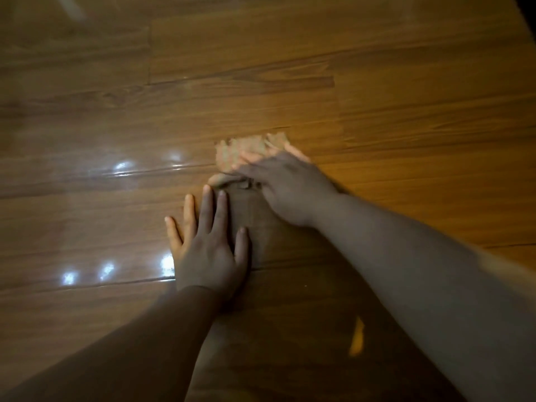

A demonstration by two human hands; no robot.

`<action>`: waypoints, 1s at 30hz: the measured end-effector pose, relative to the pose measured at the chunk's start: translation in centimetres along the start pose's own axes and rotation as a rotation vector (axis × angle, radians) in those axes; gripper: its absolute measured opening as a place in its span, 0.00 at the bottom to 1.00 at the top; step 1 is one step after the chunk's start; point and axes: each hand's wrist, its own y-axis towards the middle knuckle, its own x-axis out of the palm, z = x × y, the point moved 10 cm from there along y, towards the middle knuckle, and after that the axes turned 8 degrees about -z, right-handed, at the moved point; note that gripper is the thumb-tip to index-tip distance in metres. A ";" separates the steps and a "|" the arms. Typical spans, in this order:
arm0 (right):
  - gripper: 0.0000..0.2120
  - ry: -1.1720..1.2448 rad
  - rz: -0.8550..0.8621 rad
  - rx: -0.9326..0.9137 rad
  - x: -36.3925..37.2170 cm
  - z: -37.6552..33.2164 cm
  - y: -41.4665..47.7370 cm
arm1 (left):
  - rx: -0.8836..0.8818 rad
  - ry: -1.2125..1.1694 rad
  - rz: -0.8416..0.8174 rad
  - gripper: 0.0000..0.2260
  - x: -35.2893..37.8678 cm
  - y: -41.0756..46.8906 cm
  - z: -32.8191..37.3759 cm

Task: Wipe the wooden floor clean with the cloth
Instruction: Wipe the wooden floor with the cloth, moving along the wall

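Observation:
A pale, crumpled cloth (235, 152) lies on the wooden floor (261, 82) just above the centre of the view, blurred by motion. My right hand (278, 187) lies on top of it, fingers curled over the bunched fabric, and covers its near part. My left hand (206, 250) rests flat on the planks just below and left of the cloth, fingers spread and straight, holding nothing. Both forearms reach in from the bottom edge.
Brown planks fill the whole view, glossy on the left with several bright light reflections (168, 264). A dark shadow covers the floor between my arms. A dark edge (529, 13) shows in the top right corner.

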 end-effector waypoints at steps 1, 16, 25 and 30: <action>0.24 0.046 0.002 0.035 -0.6 1.9 -0.1 | 0.000 -0.002 0.000 0.33 0.0 0.0 0.0; 0.28 0.067 0.179 0.373 -2.2 7.9 -4.1 | 0.012 -0.008 -0.009 0.32 0.2 0.0 -0.2; 0.27 -0.024 0.101 0.064 2.6 -0.8 -8.3 | 0.009 -0.046 -0.040 0.31 -0.2 -0.3 0.2; 0.28 0.068 0.324 0.616 -0.4 9.0 -13.7 | 0.012 -0.034 -0.073 0.28 -0.2 -0.4 0.2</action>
